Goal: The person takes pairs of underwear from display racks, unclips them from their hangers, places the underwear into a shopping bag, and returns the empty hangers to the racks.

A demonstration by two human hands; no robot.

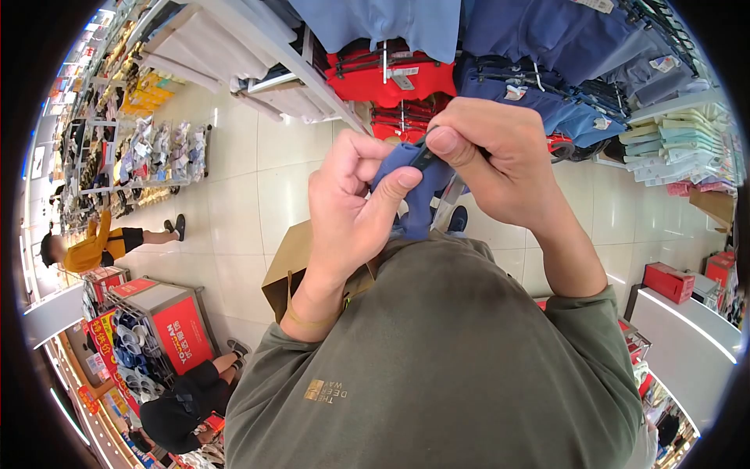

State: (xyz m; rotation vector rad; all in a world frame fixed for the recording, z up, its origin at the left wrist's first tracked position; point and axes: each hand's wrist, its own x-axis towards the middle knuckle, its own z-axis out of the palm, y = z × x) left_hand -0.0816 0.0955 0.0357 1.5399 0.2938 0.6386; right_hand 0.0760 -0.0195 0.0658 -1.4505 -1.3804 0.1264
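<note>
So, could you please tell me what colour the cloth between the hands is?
The cloth is a muted blue, showing best in the head view.

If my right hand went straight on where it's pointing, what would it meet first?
From your right hand, probably the blue fabric held in your left hand, though depth is unclear.

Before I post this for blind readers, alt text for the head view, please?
A left hand and right hand pinch blue cloth and a dark strip above a clothing shop's tiled floor. Red garments and blue garments hang ahead; someone in yellow appears at left.
</note>
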